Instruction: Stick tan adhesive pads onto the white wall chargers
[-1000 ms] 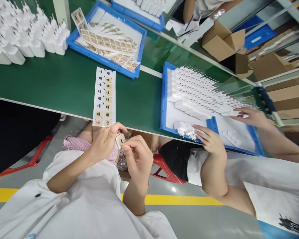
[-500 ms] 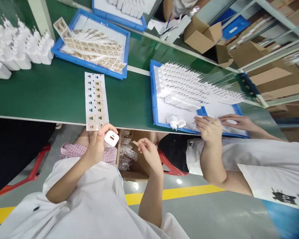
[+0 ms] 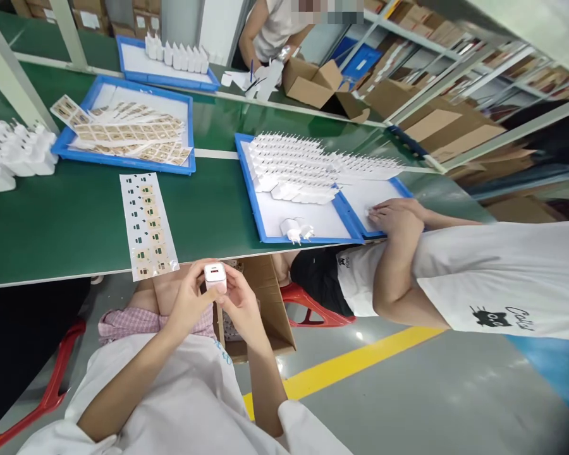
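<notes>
A white USB wall charger (image 3: 215,274), its port face turned up, sits between my two hands above my lap, just off the table's front edge. My left hand (image 3: 189,300) is closed round its left side. From the right, my right hand (image 3: 241,306) also holds the charger, thumb at the near side. The small label piece seen earlier in the right fingers does not show; the fingers may hide it. A partly used label sheet (image 3: 136,221) lies on the green table (image 3: 208,215) left of my hands, its near end overhanging the edge.
A blue tray of label sheets (image 3: 189,126) stands behind. White chargers (image 3: 23,151) stand at left. Further right, blue trays (image 3: 256,221) hold rows of chargers, where a co-worker's hands (image 3: 398,215) rest. An open cardboard box (image 3: 275,309) stands below the table edge.
My right hand has moved left to the charger and now grips it alongside the left hand. The head view has shifted, showing more of the background. The co-worker's hands have drawn together.
</notes>
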Tool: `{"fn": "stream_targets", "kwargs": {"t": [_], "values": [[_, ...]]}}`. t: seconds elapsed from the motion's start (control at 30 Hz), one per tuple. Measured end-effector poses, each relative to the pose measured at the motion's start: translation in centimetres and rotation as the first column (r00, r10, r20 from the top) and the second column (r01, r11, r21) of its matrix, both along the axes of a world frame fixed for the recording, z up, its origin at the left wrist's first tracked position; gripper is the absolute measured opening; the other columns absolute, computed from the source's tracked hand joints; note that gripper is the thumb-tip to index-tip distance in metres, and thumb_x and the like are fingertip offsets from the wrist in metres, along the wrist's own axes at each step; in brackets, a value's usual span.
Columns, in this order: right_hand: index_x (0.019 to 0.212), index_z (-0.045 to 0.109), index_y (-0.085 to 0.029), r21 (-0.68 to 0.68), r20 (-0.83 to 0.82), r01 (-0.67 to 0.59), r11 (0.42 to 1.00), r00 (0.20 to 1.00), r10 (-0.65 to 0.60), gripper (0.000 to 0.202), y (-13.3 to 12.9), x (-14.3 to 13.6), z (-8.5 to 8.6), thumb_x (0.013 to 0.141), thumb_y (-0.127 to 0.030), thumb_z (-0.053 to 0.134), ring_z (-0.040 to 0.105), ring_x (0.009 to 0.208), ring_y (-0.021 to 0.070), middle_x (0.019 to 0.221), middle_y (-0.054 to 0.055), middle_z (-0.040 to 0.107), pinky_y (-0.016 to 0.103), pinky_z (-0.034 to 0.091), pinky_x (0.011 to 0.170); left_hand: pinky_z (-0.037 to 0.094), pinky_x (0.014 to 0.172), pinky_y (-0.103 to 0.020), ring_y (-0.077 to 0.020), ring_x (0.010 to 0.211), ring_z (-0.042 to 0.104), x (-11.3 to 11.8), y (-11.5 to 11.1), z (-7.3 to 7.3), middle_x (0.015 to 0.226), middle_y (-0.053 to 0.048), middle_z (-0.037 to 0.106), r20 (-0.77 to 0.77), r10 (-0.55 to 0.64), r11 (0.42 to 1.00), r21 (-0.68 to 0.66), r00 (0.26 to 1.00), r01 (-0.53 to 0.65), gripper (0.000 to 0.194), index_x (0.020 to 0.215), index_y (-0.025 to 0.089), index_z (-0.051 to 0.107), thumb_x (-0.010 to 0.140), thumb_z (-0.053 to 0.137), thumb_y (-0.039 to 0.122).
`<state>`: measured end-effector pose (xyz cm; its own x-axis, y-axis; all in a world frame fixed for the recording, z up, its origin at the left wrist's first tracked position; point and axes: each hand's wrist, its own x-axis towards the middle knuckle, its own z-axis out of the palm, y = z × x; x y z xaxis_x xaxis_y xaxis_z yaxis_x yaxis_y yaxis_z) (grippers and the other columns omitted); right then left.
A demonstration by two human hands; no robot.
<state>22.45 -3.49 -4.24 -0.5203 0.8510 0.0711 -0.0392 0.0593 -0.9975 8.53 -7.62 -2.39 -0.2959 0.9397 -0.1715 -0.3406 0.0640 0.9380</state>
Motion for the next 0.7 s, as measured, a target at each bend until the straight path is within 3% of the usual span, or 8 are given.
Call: {"fn": "stream_targets", "kwargs": {"t": [0.1,0.17,0.23,0.3,0.33,0.4,0.5,0.7], "values": [[0.124,0.070,-0.022,0.046,0.030,0.168,0.985,0.985,-0.170,0.050,1.1,-0.5,0.8,0.085,-0.052,0.077,0.077,0.108,0.0266,0.122,0.014,0.079,0.040,0.063,0.094,0.055,0.105,-0.039,-0.0293,0.130,0.063,0.2,0.0,-0.4,0.145,-0.014,0.063,0.026,-0.010,1.000,-0.014,1.000,0.010,0.061,0.125,0.022,0.065,0.080,0.078,0.061],[0.122,0.072,-0.019,0.198,0.132,0.343,0.918,0.919,-0.372,0.046,3.4,0.5,1.3,0.087,-0.050,0.074,0.076,0.097,0.0258,0.114,0.013,0.080,0.040,0.063,0.087,0.049,0.115,-0.044,-0.0304,0.140,0.057,-0.3,0.0,-0.8,0.151,-0.013,0.060,-0.008,-0.018,1.000,-0.021,1.000,0.018,0.058,0.130,0.024,0.064,0.087,0.070,0.063],[0.125,0.071,-0.016,0.458,0.242,0.478,0.749,0.744,-0.623,0.049,6.9,2.2,2.0,0.087,-0.047,0.070,0.073,0.093,0.0268,0.111,0.015,0.079,0.043,0.060,0.087,0.044,0.120,-0.047,-0.0299,0.140,0.057,-1.1,-0.2,-1.1,0.148,-0.013,0.062,-0.056,-0.034,0.999,-0.031,0.998,0.032,0.052,0.128,0.023,0.066,0.094,0.062,0.061],[0.125,0.072,-0.010,0.699,0.321,0.439,0.564,0.512,-0.796,0.051,10.6,3.8,2.4,0.087,-0.044,0.068,0.068,0.098,0.0314,0.107,0.020,0.077,0.048,0.055,0.093,0.045,0.118,-0.046,-0.0288,0.134,0.061,-1.7,-0.3,-1.1,0.140,-0.012,0.067,-0.102,-0.031,0.999,-0.025,0.994,0.029,0.045,0.122,0.022,0.069,0.097,0.057,0.059],[0.125,0.072,-0.009,0.770,0.354,0.376,0.516,0.421,-0.835,0.051,12.4,4.4,2.5,0.088,-0.042,0.065,0.065,0.101,0.0335,0.104,0.021,0.076,0.050,0.054,0.093,0.046,0.117,-0.045,-0.0279,0.132,0.062,-2.0,-0.4,-0.9,0.136,-0.012,0.069,-0.128,-0.017,1.000,-0.013,0.992,0.015,0.042,0.118,0.022,0.070,0.098,0.057,0.057],[0.125,0.073,-0.007,0.844,0.405,0.239,0.481,0.305,-0.862,0.049,15.0,5.2,2.4,0.090,-0.040,0.061,0.059,0.105,0.0359,0.098,0.022,0.074,0.050,0.051,0.092,0.048,0.115,-0.042,-0.0264,0.127,0.064,-2.5,-0.7,-0.6,0.129,-0.010,0.071,-0.177,0.019,1.000,0.024,0.984,-0.015,0.038,0.113,0.022,0.071,0.100,0.055,0.054],[0.115,0.075,-0.007,0.875,0.430,0.120,0.469,0.254,-0.866,0.042,16.5,5.3,1.4,0.093,-0.037,0.056,0.055,0.106,0.0363,0.096,0.022,0.072,0.051,0.048,0.093,0.048,0.112,-0.041,-0.0256,0.124,0.064,-3.2,-1.2,0.0,0.123,-0.009,0.073,-0.254,0.072,0.995,0.078,0.964,-0.054,0.035,0.110,0.022,0.072,0.102,0.054,0.051],[0.102,0.075,-0.009,0.881,0.420,0.137,0.452,0.211,-0.883,0.034,16.4,4.6,0.0,0.088,-0.034,0.056,0.052,0.108,0.0395,0.106,0.025,0.067,0.055,0.044,0.091,0.050,0.108,-0.040,-0.0254,0.120,0.065,-6.3,-2.1,0.6,0.117,-0.009,0.073,-0.432,0.257,0.962,0.201,0.865,-0.186,0.030,0.105,0.022,0.071,0.103,0.054,0.047]]}}
